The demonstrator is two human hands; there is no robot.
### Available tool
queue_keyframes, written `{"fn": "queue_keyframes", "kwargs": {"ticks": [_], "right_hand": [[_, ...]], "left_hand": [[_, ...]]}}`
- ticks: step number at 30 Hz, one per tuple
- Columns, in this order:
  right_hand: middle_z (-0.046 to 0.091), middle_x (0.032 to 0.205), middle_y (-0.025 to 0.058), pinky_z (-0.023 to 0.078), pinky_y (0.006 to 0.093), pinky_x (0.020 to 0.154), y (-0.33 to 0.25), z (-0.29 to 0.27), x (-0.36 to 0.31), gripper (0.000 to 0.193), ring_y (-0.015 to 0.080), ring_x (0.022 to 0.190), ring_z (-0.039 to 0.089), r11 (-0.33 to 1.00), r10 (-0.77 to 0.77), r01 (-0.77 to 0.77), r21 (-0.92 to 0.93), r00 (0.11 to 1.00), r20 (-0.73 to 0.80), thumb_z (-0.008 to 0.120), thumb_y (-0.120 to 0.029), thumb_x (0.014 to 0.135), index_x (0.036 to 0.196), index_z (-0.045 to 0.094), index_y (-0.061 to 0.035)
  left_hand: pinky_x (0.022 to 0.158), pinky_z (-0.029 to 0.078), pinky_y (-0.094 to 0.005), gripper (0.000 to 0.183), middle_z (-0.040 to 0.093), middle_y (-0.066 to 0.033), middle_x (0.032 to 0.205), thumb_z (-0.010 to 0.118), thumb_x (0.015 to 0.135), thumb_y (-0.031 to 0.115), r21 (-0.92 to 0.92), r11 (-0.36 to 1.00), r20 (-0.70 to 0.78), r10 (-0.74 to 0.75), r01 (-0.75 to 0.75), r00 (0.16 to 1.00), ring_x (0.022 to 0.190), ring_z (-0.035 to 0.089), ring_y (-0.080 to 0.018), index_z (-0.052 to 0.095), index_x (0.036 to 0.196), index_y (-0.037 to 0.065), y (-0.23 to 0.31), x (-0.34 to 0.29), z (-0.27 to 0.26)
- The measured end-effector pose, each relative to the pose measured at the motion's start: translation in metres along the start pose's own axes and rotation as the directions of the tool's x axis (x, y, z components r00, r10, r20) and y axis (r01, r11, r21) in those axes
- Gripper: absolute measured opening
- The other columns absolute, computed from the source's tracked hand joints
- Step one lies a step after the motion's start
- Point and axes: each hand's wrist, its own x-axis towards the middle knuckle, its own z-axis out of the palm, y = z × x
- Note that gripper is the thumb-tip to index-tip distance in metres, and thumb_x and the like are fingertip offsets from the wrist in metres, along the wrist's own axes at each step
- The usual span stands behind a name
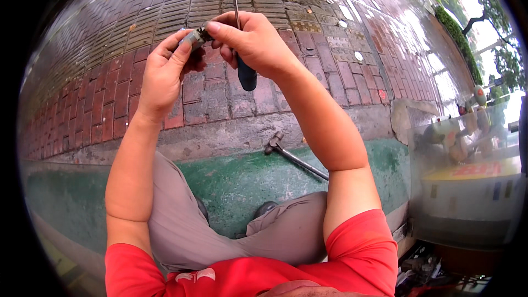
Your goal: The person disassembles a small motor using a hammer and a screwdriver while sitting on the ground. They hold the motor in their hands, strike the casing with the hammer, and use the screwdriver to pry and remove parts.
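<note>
A small grey metal cylindrical part (193, 39), perhaps a lock or a little motor, is pinched between the thumb and fingers of my left hand (163, 71). Its right end looks dark and uneven, and the thumb and forefinger of my right hand (252, 41) touch it there. Tucked in that same right hand is a screwdriver (247, 78) with a dark blue handle. Its long thin shaft points away from me, and the handle hangs below the palm. The part's underside is hidden by my fingers.
On the green painted floor (231, 179) between my legs and right arm lies a hammer (278, 146). Beyond a grey kerb strip (220, 135) spreads wet red brick paving (132, 82). A glass case (467, 176) stands to the right, with assorted clutter (421, 269) below it.
</note>
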Motion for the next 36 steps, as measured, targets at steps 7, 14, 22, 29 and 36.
{"fn": "queue_keyframes", "kwargs": {"ticks": [7, 14, 22, 29, 36], "right_hand": [[0.062, 0.07, 0.0132, 0.048, 0.0337, 0.055, 0.005, 0.016, -0.004, 0.036, 0.0244, 0.059, 0.06, 0.575, -0.535, 0.297, -0.762, 0.842, -0.076, 0.081, -0.025, 0.076, 0.082, 0.059, 0.0022], [0.06, 0.077, 0.0161, 0.05, 0.0423, 0.066, 0.015, 0.019, -0.002, 0.037, 0.0351, 0.073, 0.061, 0.393, -0.647, 0.31, -0.866, 0.762, -0.021, 0.078, -0.03, 0.075, 0.085, 0.058, -0.0003], [0.062, 0.074, 0.0164, 0.051, 0.0415, 0.063, 0.018, 0.019, 0.001, 0.033, 0.0341, 0.071, 0.062, 0.448, -0.593, 0.28, -0.849, 0.804, -0.048, 0.072, -0.031, 0.083, 0.082, 0.061, 0.0001], [0.057, 0.057, 0.0048, 0.044, 0.0278, 0.048, 0.007, -0.005, -0.001, 0.034, 0.0106, 0.052, 0.055, 0.973, -0.117, 0.115, -0.201, 0.993, 0.002, 0.059, -0.029, 0.096, 0.087, 0.066, 0.003], [0.06, 0.062, 0.0041, 0.044, 0.0237, 0.048, 0.003, -0.016, 0.0, 0.032, 0.009, 0.052, 0.055, 1.0, -0.031, 0.031, 0.001, 0.994, 0.103, 0.058, -0.03, 0.098, 0.095, 0.065, 0.0009]], "left_hand": [[0.07, 0.052, -0.0264, 0.032, 0.066, -0.005, 0.089, 0.055, 0.1, 0.023, 0.046, 0.997, -0.087, -0.055, 0.059, 0.995, 0.075, 0.062, -0.0123, 0.059, 0.119, -0.001, -0.009, -0.002, 0.007], [0.067, 0.051, -0.0252, 0.028, 0.066, -0.0037, 0.085, 0.054, 0.101, 0.022, 0.075, 0.996, -0.142, -0.043, 0.054, 0.989, 0.072, 0.061, -0.011, 0.06, 0.115, -0.002, -0.004, -0.003, 0.011], [0.07, 0.05, -0.0256, 0.029, 0.065, -0.0044, 0.088, 0.055, 0.1, 0.019, 0.133, 0.991, -0.125, 0.01, 0.007, 0.992, 0.075, 0.06, -0.0106, 0.059, 0.118, -0.003, -0.004, -0.002, 0.011], [0.077, 0.049, -0.0263, 0.032, 0.064, -0.0057, 0.096, 0.056, 0.099, 0.018, 0.141, 0.986, 0.004, 0.085, -0.085, 0.996, 0.083, 0.059, -0.0121, 0.056, 0.122, -0.005, 0.008, -0.009, 0.018], [0.077, 0.049, -0.0267, 0.033, 0.064, -0.0059, 0.096, 0.055, 0.1, 0.019, 0.073, 0.993, 0.03, 0.095, -0.097, 0.995, 0.082, 0.059, -0.0124, 0.055, 0.123, -0.005, 0.005, -0.003, 0.014]]}}
